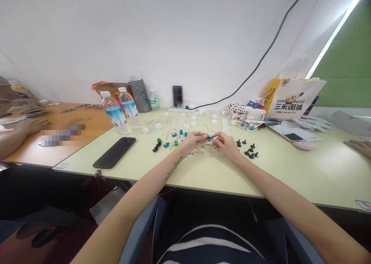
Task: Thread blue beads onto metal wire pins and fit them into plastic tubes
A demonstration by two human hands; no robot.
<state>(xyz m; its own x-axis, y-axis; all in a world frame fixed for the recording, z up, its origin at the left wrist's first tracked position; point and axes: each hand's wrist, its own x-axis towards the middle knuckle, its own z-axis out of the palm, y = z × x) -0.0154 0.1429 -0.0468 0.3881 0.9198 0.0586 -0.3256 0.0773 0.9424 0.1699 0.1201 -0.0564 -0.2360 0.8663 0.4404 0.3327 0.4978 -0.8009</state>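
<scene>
Over the middle of the pale green table (220, 175), my left hand (194, 139) pinches a small blue part (209, 137). The fingers of my right hand (225, 143) are closed at the right end of that part; whether they hold a separate piece is too small to tell. Thin metal pins (199, 151) lie below and between the hands. Left of my left hand are blue parts (166, 144), a green part (176, 143) and black pieces (157, 146). Several black pieces with stems (251, 151) sit right of my right hand.
A black phone (114, 153) and two water bottles (116, 113) stand or lie at the left. White caps and clear containers (193, 121) line the back. A paper bag (290, 98) and papers are at the right. Other people's hands (31, 127) show at both sides.
</scene>
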